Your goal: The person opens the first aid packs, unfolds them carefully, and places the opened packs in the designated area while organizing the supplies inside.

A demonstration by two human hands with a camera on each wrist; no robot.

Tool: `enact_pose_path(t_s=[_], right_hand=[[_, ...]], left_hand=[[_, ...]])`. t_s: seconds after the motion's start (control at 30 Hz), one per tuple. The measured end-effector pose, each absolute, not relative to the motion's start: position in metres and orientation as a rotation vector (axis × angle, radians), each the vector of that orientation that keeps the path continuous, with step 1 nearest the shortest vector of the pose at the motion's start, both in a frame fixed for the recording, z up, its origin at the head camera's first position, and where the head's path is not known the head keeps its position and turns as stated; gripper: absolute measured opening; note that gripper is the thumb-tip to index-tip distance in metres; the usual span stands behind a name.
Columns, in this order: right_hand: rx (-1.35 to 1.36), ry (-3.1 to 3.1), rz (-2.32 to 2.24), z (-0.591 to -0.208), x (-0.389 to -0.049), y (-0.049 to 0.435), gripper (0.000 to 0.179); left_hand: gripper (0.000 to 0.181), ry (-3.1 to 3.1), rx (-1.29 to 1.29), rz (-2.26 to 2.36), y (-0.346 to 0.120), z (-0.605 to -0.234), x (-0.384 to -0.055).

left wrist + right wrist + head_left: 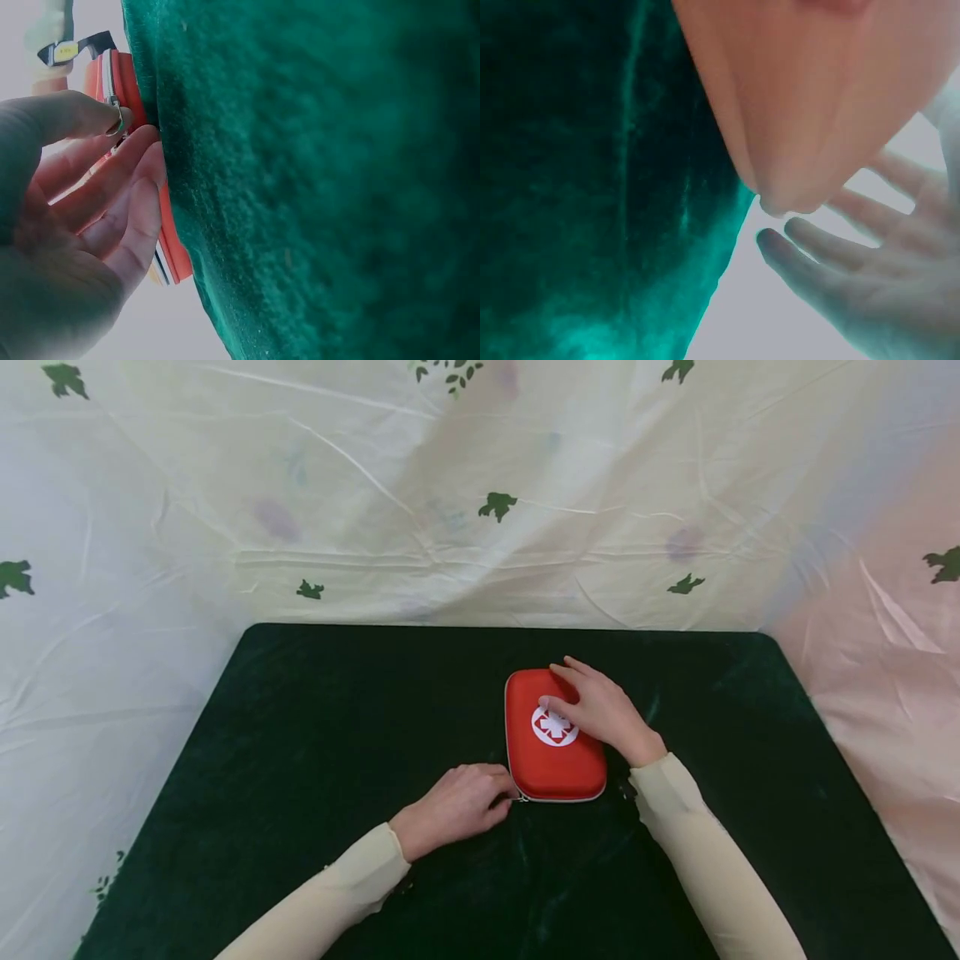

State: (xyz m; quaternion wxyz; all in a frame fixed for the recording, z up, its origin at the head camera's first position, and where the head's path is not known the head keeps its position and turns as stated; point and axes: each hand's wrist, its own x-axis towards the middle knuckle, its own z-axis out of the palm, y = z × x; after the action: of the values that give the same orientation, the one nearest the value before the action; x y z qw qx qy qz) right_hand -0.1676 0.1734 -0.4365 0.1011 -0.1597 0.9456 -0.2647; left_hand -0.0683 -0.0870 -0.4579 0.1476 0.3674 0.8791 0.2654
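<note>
A red hard-shell first-aid case (555, 772) with a white cross emblem (553, 727) lies flat on the dark green cloth. My left hand (457, 803) is at its near left corner, thumb and fingers pinching the metal zipper pull (118, 124). The zipper (111, 79) runs along the side of the case, and no gap shows in it near the pull. On the far right part of the lid rests my right hand (606, 710), its thumb over the emblem and its fingers reaching past the edge. In the right wrist view the fingers (832, 247) are extended and spread.
The green cloth (337, 710) covers a table with rounded far corners. Pale fabric with green leaf prints (360, 527) hangs behind and on both sides. A dark band with a yellow-labelled piece (66, 51) shows at the right wrist.
</note>
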Motion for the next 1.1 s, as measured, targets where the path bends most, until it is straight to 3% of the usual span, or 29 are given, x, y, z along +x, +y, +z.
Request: enact_pose_path(t_s=[0.53, 1.1], right_hand=[[-0.402, 2.698, -0.859, -0.431, -0.167, 0.198, 0.069], [-0.292, 2.705, -1.046, -0.433, -0.142, 0.231, 0.071]], left_hand=[[0.002, 2.600, 1.065, 0.765, -0.086, -0.458, -0.075], [0.005, 2.735, 0.931, 0.922, -0.113, -0.459, -0.103]])
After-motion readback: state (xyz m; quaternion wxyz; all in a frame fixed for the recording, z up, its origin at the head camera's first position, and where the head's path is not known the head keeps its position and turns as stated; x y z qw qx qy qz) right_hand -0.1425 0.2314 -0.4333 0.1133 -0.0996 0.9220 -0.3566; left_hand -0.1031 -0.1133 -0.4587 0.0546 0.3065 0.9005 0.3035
